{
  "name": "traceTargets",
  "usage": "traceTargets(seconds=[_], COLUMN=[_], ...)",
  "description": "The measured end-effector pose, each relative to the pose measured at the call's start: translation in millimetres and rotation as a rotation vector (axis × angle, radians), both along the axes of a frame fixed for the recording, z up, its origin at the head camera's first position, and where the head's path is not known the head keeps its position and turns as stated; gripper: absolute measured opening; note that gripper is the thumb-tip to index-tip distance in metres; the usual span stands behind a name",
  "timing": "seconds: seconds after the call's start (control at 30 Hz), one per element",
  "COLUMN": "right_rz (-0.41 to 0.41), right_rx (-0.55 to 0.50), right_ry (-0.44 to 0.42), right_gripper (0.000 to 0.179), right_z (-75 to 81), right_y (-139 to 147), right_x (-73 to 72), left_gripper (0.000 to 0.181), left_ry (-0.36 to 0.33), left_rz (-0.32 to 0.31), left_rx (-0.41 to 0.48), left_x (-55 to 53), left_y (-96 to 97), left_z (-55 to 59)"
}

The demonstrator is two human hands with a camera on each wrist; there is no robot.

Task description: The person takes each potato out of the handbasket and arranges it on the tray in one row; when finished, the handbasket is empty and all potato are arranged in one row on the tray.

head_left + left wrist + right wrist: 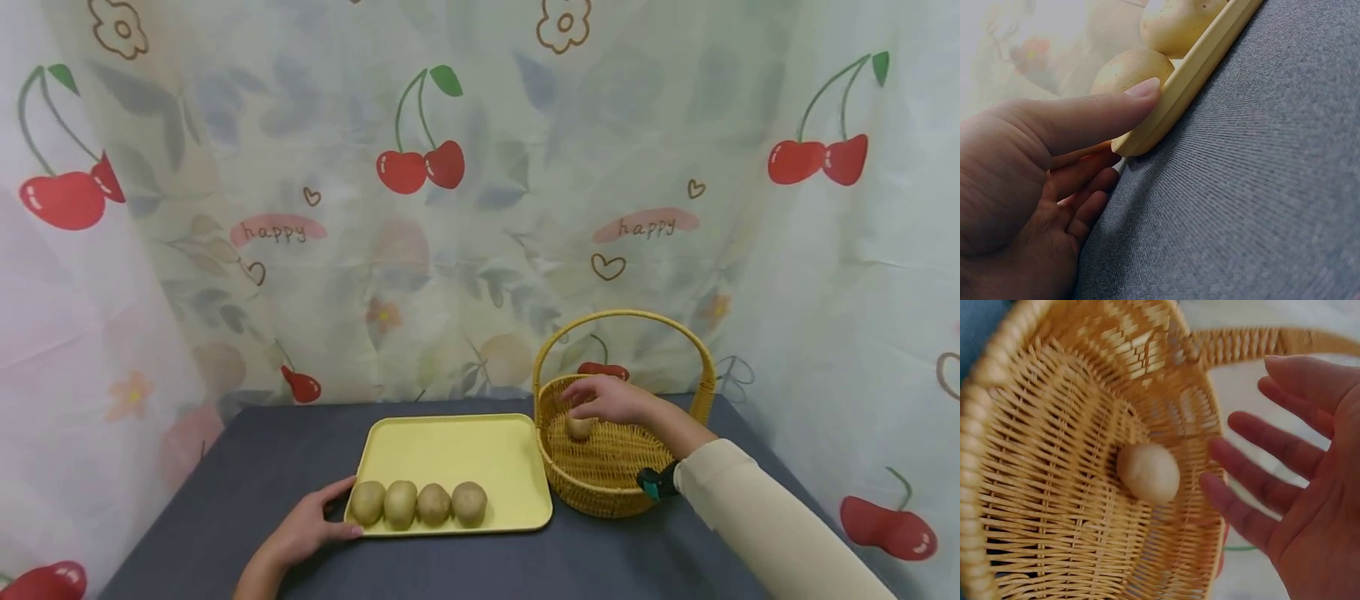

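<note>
My left hand [306, 527] holds the near left corner of a yellow tray [450, 442]. In the left wrist view the thumb lies against the tray's rim [1194, 78], and the fingers are on the other side of the corner. Several potatoes [401, 504] sit in a row along the tray's front edge. Over a wicker basket [600, 487] hovers my right hand [611, 400], its fingers spread and holding nothing. A single potato [1149, 474] lies inside the basket, below the right fingertips.
The basket stands at the tray's right end, its tall arched handle [626, 313] rising over it. A dark grey cloth [277, 450] covers the table. Behind and at both sides hangs a curtain [480, 275] printed with cherries.
</note>
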State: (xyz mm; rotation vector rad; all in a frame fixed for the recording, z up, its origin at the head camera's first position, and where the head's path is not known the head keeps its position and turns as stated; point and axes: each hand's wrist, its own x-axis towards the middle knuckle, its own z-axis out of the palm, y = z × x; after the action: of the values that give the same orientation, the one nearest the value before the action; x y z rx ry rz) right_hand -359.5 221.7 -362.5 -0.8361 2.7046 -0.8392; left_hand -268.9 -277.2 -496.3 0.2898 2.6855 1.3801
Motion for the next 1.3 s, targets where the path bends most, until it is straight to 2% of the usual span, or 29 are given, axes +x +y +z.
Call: traceTargets(seconds=[0.23,0.33,0.53,0.77,0.9,1.07,1.17,1.3], right_rz=[-0.112,-0.146,-0.147,-0.175,-0.15,-0.127,-0.157,-0.188], right_rx=[0.044,0.042,0.048,0.088,0.114,0.196,0.222,0.192], right_ry=[-0.062,-0.062,-0.065,-0.129,-0.126,-0.088,-0.112,-0.183], right_gripper=[0.033,0.034,0.041,0.055,0.049,0.035,0.028,0.025], right_z=[-16.6,-25.8,-40.6,-53.5,-57.3,-56.6,-55.5,-53.6], right_y=[2.5,2.9,1.2,-3.8,-8.8,-17.2,-20.6,-22.9], right_x=[-16.2,-24.2,-36.7,-36.2,-36.7,-37.2,-36.5,-35.7], left_gripper=[0.083,0.083,0.083,0.082,0.083,0.083,0.083,0.083], left_ry=[-0.004,-0.004,0.02,0.02,0.017,0.017,0.017,0.009], left_rz=[-0.01,-0.004,-0.021,-0.043,-0.033,-0.027,-0.025,-0.02], left_rx=[0.013,0.016,0.015,0.016,0.008,0.01,0.01,0.01], left_x=[0.0,-0.2,-1.8,-1.0,-1.9,-2.9,-2.1,-0.9], left_y=[-0.9,-1.7,-4.1,-4.0,-4.2,-4.6,-4.5,-4.1], left_z=[0.7,0.5,-0.1,-0.5,-2.8,-4.5,-3.6,-1.1])
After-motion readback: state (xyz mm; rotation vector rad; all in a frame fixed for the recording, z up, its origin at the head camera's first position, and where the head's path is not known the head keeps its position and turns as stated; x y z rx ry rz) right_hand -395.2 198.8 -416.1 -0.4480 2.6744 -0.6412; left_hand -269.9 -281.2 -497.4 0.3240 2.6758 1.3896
